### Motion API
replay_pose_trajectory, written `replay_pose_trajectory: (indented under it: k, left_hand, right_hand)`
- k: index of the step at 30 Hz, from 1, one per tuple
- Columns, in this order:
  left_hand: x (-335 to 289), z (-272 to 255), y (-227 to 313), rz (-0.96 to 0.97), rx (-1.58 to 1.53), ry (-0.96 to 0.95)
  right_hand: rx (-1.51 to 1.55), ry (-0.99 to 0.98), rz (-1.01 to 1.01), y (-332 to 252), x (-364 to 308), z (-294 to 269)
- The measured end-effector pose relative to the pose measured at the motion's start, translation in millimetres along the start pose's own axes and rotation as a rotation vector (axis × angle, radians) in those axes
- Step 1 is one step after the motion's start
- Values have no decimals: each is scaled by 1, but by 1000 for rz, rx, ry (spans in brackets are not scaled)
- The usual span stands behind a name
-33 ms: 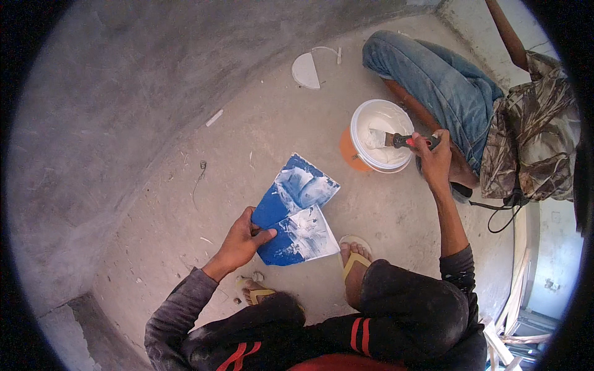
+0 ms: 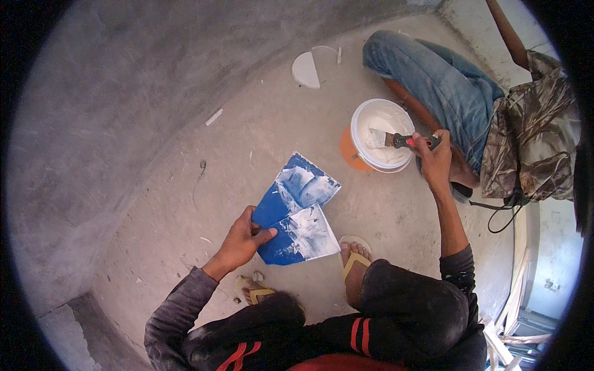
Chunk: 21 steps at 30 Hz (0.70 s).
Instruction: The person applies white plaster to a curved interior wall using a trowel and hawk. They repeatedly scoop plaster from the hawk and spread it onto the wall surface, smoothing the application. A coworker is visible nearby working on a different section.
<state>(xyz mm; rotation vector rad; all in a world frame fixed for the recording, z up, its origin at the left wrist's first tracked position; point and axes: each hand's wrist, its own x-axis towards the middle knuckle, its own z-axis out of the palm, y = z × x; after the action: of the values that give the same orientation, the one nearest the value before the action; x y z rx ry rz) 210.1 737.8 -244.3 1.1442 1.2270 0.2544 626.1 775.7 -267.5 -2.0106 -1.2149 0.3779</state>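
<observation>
My left hand point(image 2: 240, 242) grips two flat blue plastic putty spreaders point(image 2: 272, 201) by their left edges, thumb on top. They overlap in a fan and are smeared with white paste. My right hand point(image 2: 435, 157) is closed round the black and red handle of a putty knife point(image 2: 388, 140). Its blade, coated white, reaches over the mouth of an orange bucket point(image 2: 352, 151) with a white rim. White putty point(image 2: 387, 114) lines the inside of the bucket. Whether the blade tip touches the putty is hard to tell.
Another person in jeans point(image 2: 433, 80) sits on the floor just beyond the bucket. A white half-round piece point(image 2: 306, 71) and a short white strip point(image 2: 214, 117) lie near the grey wall point(image 2: 124, 93). My sandalled feet point(image 2: 356, 263) are below the spreaders. Wood strips point(image 2: 516, 297) lie at right.
</observation>
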Motion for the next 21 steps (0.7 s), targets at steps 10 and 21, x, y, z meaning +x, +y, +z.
replay_pose_trajectory:
  k: [10,21]
  left_hand:
    - [4,-3,4,21,45,-12]
    - [1,-1,10,-3,47,-17]
  right_hand:
    - [443,-100,144,-20,-4,-2]
    - [547,-151,253,-20,-5,-5]
